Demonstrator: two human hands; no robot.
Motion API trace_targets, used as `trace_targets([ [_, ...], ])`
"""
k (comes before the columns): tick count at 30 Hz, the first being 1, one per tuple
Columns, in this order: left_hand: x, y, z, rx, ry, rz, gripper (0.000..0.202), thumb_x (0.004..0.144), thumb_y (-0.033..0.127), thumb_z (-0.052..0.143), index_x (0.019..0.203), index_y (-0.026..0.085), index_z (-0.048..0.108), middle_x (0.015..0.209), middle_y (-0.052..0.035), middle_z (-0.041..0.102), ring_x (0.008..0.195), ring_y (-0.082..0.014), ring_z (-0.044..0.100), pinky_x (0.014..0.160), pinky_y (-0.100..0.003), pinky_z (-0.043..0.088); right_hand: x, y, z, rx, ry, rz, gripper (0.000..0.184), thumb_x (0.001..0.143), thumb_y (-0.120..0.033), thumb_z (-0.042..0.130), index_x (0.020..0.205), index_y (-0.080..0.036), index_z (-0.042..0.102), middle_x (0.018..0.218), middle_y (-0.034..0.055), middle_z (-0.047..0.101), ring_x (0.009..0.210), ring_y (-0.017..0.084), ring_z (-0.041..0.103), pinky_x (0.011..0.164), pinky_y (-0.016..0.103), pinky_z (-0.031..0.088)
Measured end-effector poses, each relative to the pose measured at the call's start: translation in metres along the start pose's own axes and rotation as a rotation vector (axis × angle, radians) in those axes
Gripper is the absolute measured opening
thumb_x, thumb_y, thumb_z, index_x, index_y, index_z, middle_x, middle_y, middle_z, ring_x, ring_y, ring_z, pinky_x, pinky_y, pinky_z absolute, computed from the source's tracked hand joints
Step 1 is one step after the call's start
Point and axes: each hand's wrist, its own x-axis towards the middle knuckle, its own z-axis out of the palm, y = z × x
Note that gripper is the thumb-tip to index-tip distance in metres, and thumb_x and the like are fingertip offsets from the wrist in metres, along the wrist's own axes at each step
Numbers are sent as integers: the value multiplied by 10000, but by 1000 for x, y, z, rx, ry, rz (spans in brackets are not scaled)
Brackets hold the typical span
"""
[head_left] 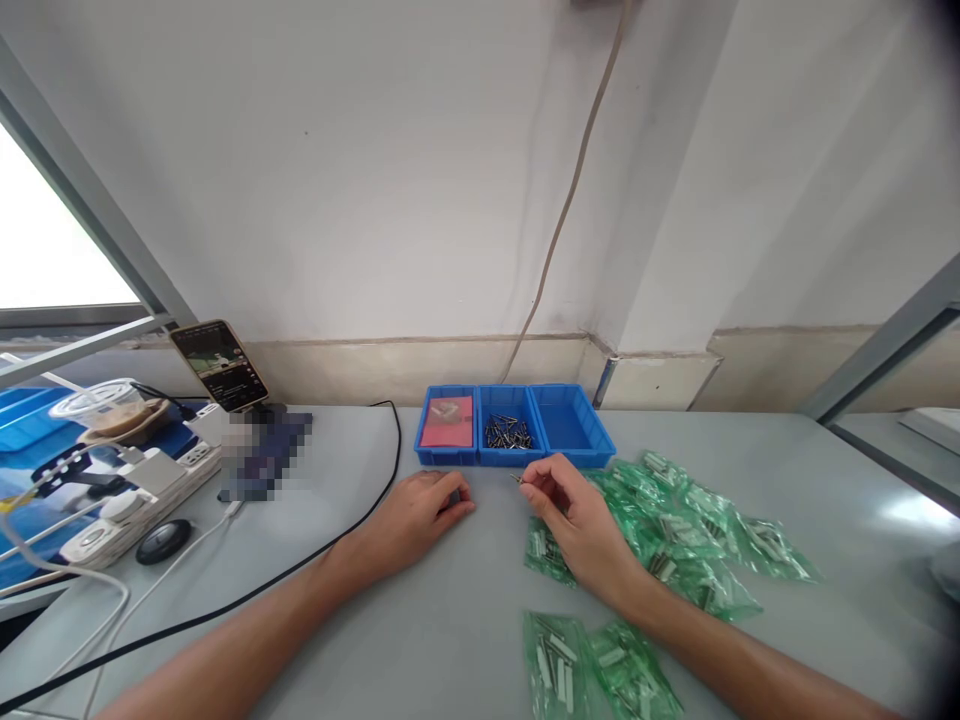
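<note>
My right hand (577,520) pinches a small screw (516,478) between thumb and fingertips, just in front of the blue bins. Only the screw's thin end shows past the fingers. My left hand (424,515) rests on the table with loosely curled fingers; a gap shows between thumb and forefinger, and I see nothing held there. Dark and silvery screws (508,433) lie in the middle blue bin (510,458). A green plastic bag (546,550) with small metal pieces sits partly under my right hand.
The left blue bin (445,456) holds red paper; beside the screws stands another blue bin (574,420). Filled green bags (690,520) lie heaped right, others near the front. A black cable (300,562) crosses the table leftward. A phone (219,365) and power strip (142,510) stand left.
</note>
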Motion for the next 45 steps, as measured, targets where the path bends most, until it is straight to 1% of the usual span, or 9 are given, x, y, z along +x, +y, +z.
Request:
trace_targets([
  [7, 0, 0, 1, -4, 6, -4, 154, 1084, 370, 603, 1032, 228, 630, 919, -3, 696, 815, -182, 640, 725, -275, 436, 0, -1, -1, -23, -16, -25, 141, 1048, -344, 577, 959, -251, 634, 921, 14, 635, 824, 201, 586, 753, 319, 481],
  [12, -1, 0, 0, -6, 7, -7, 137, 1081, 358, 614, 1034, 230, 627, 930, -3, 704, 817, -182, 641, 715, -269, 424, -1, 1, -1, -34, 0, -38, 231, 1085, -395, 502, 967, -252, 639, 905, 20, 626, 806, 203, 580, 722, 315, 479],
  [16, 0, -2, 2, -1, 2, 0, 129, 1081, 347, 616, 1035, 227, 614, 922, 2, 699, 822, -181, 638, 718, -267, 416, -1, 7, 1, 21, -21, -30, 279, 1107, -418, 462, 985, -246, 645, 889, 12, 611, 728, 176, 561, 675, 298, 482],
  [21, 0, -3, 2, -4, -1, 4, 121, 1082, 338, 614, 1033, 227, 607, 920, 7, 695, 823, -178, 635, 712, -266, 408, -2, 11, 2, 71, -14, 0, 281, 1113, -436, 448, 1010, -252, 634, 890, 3, 611, 719, 167, 564, 672, 289, 486],
  [27, 0, 0, 0, -4, -1, 2, 137, 1085, 356, 610, 1034, 229, 613, 916, 10, 692, 827, -177, 632, 720, -271, 418, -2, 6, 0, 59, 9, 33, 207, 1079, -428, 525, 1011, -255, 615, 894, -5, 608, 749, 178, 540, 686, 299, 465],
  [32, 1, 2, -1, -8, -2, -2, 142, 1085, 361, 605, 1036, 230, 623, 916, 6, 694, 839, -180, 638, 727, -274, 431, -1, 3, 1, 52, 2, 12, 164, 1056, -379, 588, 961, -247, 613, 881, -3, 617, 796, 185, 562, 715, 302, 444],
  [38, 0, 0, 0, -4, 3, 2, 141, 1083, 361, 605, 1040, 230, 632, 911, 2, 698, 833, -184, 647, 719, -275, 438, -1, 3, 1, 47, 7, -13, 130, 1031, -351, 633, 950, -250, 628, 888, -2, 625, 804, 187, 579, 736, 301, 463],
  [41, 0, 0, 0, -6, 2, 6, 138, 1083, 360, 606, 1040, 230, 629, 921, 2, 702, 839, -182, 649, 723, -273, 440, -1, 3, 0, 26, 12, -17, 172, 1055, -382, 583, 957, -248, 628, 886, 6, 624, 792, 188, 576, 717, 300, 468],
  [45, 0, -1, 0, 4, 1, 3, 140, 1085, 364, 605, 1044, 232, 630, 911, 4, 695, 827, -180, 644, 718, -271, 437, -1, 6, 1, 36, 10, 0, 264, 1088, -435, 495, 1004, -240, 653, 872, 13, 624, 714, 175, 558, 654, 294, 482],
])
